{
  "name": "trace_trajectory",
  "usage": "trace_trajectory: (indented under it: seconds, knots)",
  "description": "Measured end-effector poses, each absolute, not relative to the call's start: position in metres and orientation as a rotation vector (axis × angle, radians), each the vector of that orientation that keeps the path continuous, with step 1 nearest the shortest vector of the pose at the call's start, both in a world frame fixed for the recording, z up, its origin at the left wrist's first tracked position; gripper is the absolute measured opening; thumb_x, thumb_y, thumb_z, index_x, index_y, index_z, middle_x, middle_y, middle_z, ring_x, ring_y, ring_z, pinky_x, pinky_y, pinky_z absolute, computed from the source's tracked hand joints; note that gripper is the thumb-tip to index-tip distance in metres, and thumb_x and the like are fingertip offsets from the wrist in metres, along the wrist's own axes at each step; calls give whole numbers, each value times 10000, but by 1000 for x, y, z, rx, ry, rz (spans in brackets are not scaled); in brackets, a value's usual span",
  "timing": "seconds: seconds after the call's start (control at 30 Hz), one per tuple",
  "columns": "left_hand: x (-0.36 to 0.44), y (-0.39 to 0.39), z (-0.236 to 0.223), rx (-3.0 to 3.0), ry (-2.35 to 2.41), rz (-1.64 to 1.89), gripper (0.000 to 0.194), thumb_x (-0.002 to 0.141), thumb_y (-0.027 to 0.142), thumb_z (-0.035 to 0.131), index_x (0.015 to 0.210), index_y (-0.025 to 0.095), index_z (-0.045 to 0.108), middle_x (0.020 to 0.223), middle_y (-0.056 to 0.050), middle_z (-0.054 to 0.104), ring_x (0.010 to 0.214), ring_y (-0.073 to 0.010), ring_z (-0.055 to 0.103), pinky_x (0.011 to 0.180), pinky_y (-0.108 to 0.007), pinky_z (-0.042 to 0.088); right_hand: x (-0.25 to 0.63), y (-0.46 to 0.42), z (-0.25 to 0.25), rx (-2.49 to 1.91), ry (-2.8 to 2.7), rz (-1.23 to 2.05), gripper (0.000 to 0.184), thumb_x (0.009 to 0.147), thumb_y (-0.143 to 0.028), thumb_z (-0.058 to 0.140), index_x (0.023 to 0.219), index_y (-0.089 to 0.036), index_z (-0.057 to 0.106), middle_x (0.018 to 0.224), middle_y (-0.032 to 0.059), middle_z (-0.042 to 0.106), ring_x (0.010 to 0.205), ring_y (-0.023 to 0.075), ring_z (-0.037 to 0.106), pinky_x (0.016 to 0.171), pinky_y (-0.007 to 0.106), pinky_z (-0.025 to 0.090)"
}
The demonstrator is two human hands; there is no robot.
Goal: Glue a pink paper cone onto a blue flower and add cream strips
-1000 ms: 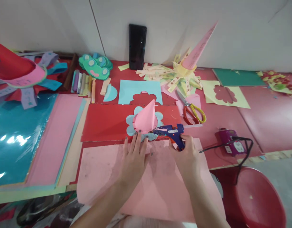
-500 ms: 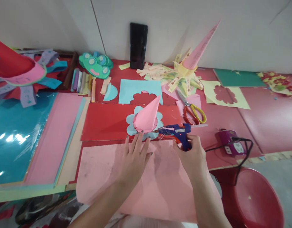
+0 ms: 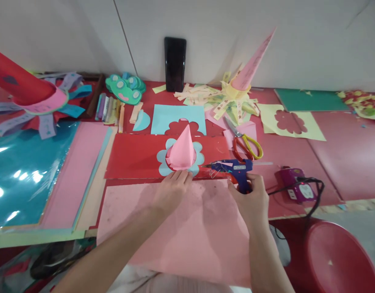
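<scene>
A pink paper cone [image 3: 181, 152] stands on a light blue paper flower [image 3: 198, 158], on a red sheet [image 3: 132, 156]. At the flower's front edge is my left hand [image 3: 175, 187], its fingers curled over and pressed together on the petals; the fingertips are partly hidden. My right hand [image 3: 251, 195] is closed around the handle of a blue hot glue gun [image 3: 233, 166]. The gun's nozzle points left, just to the right of the flower and apart from it. Thin glue strings and paper bits cling to its front.
Scissors [image 3: 248, 146] lie behind the glue gun. A phone [image 3: 175, 64] leans on the wall. A finished cone hat [image 3: 250, 73] stands among paper strips; a red one [image 3: 28, 87] is at left. A purple power adapter [image 3: 295, 185] with cable and a red stool [image 3: 336, 256] are at right.
The glue gun has drawn back to the right, away from the cone's base. The cone and flower have turned and shifted slightly left. My left fingers went from spread to curled at the edge.
</scene>
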State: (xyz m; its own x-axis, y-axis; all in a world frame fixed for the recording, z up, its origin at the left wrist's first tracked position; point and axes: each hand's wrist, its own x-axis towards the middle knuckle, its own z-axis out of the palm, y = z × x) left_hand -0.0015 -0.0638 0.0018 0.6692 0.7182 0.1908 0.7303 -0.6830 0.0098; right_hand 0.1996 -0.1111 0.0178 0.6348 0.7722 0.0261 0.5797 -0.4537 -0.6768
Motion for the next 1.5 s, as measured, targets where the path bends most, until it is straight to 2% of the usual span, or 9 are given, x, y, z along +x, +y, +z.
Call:
trace_trajectory:
  seconds: [0.13,0.27,0.43,0.87,1.13,1.5]
  knots:
    - [-4,-56,-6,-2805,-1258,-424,231,852,34,398,806,157,588,714,-29,629,651,-163,602,589,-263,444,205,-114,9,-2192,-1066,388,367,617,-454,663,857,-215,523,567,-44,542,517,150,529,534,263,410]
    - [-5,-48,-6,-2806,-1655,-603,169,908,171,441,809,175,578,715,-3,644,644,-138,596,535,-228,386,205,-117,2,-2204,-1161,359,372,638,-463,651,892,-220,529,645,-21,573,568,160,550,559,273,416]
    - [-5,-42,-1,-2871,-1935,-619,138,896,199,469,819,185,583,733,18,657,639,-118,576,525,-205,343,192,-116,4,-2211,-1301,264,302,688,-409,598,914,-220,529,682,-8,577,605,168,553,549,270,403]
    - [-7,-42,-9,-2867,-1861,-762,117,890,196,487,797,196,558,742,18,663,672,-132,596,547,-223,345,184,-112,-2,-2207,-1476,76,276,750,-385,561,954,-201,531,766,24,634,552,148,553,496,253,375]
    - [-7,-43,-14,-2846,-1826,-756,129,894,197,482,795,198,564,739,12,659,669,-130,595,564,-227,369,181,-110,7,-2146,-1587,-43,189,799,-333,516,930,-198,535,778,41,635,619,163,561,481,243,349]
    - [-7,-43,-9,-2875,-1932,-640,111,892,219,491,825,199,577,760,5,663,681,-132,601,543,-221,356,184,-111,3,-2194,-1525,-104,239,780,-378,537,940,-201,534,820,42,611,571,145,552,486,240,361]
